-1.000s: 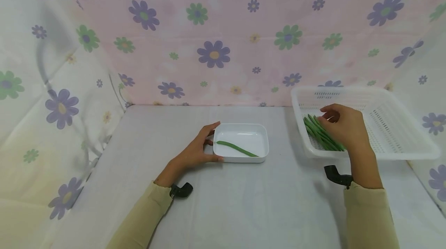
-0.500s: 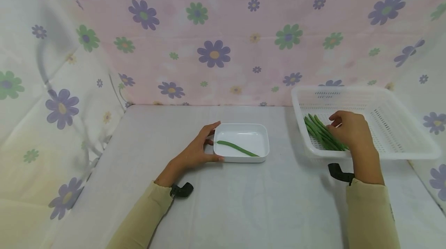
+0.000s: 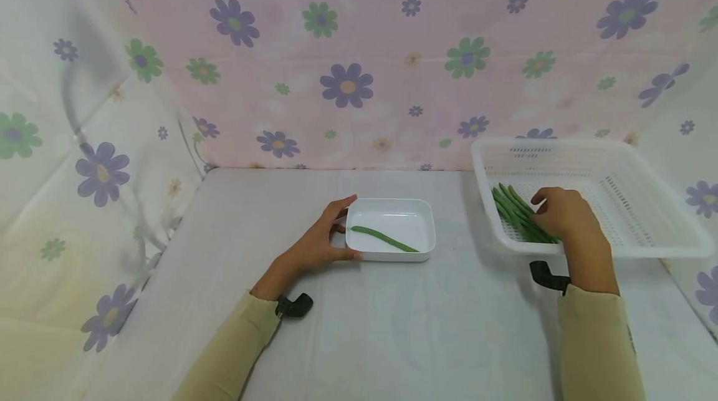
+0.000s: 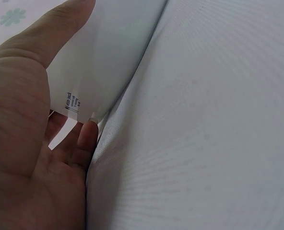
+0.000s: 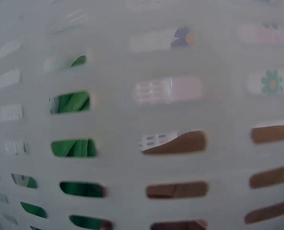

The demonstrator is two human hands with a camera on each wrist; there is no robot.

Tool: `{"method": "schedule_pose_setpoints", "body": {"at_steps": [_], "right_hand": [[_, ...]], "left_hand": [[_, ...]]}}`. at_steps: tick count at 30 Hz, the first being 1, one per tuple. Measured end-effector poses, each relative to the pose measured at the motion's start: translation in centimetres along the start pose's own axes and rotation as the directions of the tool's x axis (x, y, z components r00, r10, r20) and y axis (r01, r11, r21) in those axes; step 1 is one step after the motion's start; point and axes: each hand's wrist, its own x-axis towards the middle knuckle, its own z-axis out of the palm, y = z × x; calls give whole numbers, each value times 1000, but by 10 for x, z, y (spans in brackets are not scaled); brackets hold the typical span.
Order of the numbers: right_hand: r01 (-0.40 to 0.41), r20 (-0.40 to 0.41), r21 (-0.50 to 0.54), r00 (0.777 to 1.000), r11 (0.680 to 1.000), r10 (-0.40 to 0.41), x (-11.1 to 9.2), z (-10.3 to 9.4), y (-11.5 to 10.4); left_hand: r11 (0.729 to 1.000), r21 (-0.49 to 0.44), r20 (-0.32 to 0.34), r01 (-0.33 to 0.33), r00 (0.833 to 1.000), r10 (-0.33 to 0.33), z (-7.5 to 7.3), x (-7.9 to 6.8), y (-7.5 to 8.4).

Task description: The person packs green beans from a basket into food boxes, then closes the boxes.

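Observation:
A small white rectangular dish (image 3: 401,214) stands on the table with one green bean (image 3: 384,238) lying slantwise in it. My left hand (image 3: 316,242) grips the dish's left end, thumb along the near wall and index finger at the far corner. In the left wrist view, small print shows on the white dish wall (image 4: 79,57) between thumb and fingers. My right hand (image 3: 569,217) reaches into a white slotted basket (image 3: 673,245), its curled fingers at a bunch of green beans (image 3: 518,217). Its thumb and fingertips are mostly hidden, so whether a bean is pinched is unclear.
A pale cloth covers the table (image 3: 426,326). Behind it hangs a pink flowered curtain (image 3: 381,33), and a white flowered curtain (image 3: 50,214) closes the left side. In the right wrist view, the basket wall (image 5: 115,124) blocks most of the sight of hand and beans.
My right hand has moved slightly right and lower in the basket, with its fingers at the beans. A bean tip now stands a little apart. The left hand and dish keep their places.

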Motion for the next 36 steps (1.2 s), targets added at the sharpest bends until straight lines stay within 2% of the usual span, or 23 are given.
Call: {"method": "schedule_pose_setpoints", "body": {"at_steps": [4,9,23,36], "right_hand": [[7,49,-15,999,1000,-6,0,-2,2],[-9,49,-19,999,1000,10,1,-1,1],[-20,13,-46,1000,999,20,-1,-1,0],[-45,-40,-28,998,999,44,-6,-3,-3]], "left_hand": [[1000,1,0,-4,1000,4,0,1,0],[1000,12,-2,-5,1000,5,1,2,-1],[1000,26,-12,-1,1000,2,1,2,-2],[1000,25,-17,-18,1000,19,2,0,-2]]}}
